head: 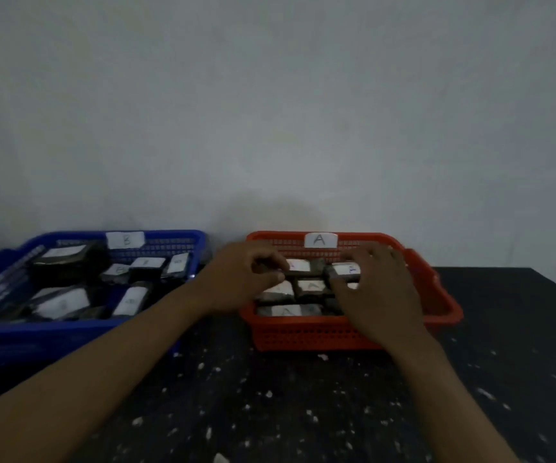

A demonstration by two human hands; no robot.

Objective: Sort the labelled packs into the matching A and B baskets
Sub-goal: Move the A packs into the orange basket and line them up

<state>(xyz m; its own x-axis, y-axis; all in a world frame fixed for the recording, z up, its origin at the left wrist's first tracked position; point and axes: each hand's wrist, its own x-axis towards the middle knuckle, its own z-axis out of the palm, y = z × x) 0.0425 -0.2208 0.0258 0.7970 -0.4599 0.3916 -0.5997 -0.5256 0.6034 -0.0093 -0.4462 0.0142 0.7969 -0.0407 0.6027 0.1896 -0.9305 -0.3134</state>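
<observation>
Left hand [246, 279] pinches one dark white-labelled pack [298, 266], right hand [376, 290] grips another pack [345, 271], inside the red plastic A basket [336, 332] at the speckled black bench [303, 412] back edge; dim labels could be misread

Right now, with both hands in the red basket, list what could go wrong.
1. The left hand grips the left-hand pack and the right hand grips the right-hand pack close together over the crowded red basket. They could bump each other or shift the packs lying below.
2. The letter on the right-hand pack is too blurred to read, so it may be landing in the wrong basket.
</observation>
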